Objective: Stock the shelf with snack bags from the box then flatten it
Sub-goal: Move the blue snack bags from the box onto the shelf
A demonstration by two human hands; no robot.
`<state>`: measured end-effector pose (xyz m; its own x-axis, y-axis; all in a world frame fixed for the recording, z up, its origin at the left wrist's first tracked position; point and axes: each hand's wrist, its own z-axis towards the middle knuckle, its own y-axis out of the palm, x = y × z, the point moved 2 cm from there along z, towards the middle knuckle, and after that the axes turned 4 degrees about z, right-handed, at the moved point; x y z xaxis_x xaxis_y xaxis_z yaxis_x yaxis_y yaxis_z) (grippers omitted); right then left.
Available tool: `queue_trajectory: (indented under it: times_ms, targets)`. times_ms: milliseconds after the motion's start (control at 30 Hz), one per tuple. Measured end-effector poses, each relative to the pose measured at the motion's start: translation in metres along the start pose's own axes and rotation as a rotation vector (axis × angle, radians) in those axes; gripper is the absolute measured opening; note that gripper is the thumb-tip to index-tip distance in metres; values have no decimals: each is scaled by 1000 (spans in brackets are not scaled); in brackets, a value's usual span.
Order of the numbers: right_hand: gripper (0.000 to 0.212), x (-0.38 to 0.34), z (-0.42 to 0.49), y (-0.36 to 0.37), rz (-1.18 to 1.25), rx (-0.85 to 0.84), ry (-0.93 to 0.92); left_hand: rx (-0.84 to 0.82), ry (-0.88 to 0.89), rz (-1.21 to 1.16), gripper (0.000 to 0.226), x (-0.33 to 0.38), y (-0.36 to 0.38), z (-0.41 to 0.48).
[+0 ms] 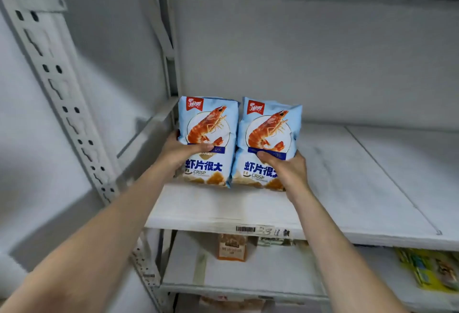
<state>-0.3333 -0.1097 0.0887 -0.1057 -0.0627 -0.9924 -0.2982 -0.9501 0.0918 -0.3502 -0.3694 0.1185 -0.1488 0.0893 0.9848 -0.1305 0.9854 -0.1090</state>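
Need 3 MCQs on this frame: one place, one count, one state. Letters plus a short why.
1. Where do the snack bags stand?
A. left end of the white shelf
B. right end of it
C. the shelf below

2. How many snack bags are on that shelf?
A. one
B. two
C. four

3. What are the hands doing?
A. hanging free
B. both on one bag
C. each holding its own bag

Key:
1 A: the left bag and right bag stand upright by the left post of the shelf.
2 B: only these two show there.
3 C: the left hand grips the left bag, the right hand the right bag.
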Motion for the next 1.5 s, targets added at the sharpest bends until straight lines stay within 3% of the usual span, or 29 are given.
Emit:
queue_trajectory:
  times_ms: [100,233,300,400,533,967,1067,1200,1367,1500]
  targets:
    - [44,12,37,14,1,1,-5,-3,1,-23,66,-3,4,41]
    - [52,27,87,36,-31,-21,-46,-37,9,-37,98,-16,3,104]
    - [68,33,111,48,-38,-30,-61,-18,29,-45,94,-16,5,126]
    - [79,43,148,63,-51,-51,-90,72,123,-39,68,-12,8,151]
    - [55,56,194,82,-72,-74,-105,129,144,-7,67,-15,13,191]
    - [41,81,301,141,-89,-167,-202,158,343,-40,55,-11,-2,311]
    - [57,87,315,149,-88,-160,-181,140,372,-46,53,-13,-3,328]
    - [84,93,327,151,-124,-144,-138,183,377,32,80,-21,-4,349]
    - [89,90,326,149,-265,-31,-95,333,444,185,70,-20,11,355]
    - [117,82,307,149,-490,104,-267,397,514,259,91,-27,18,348]
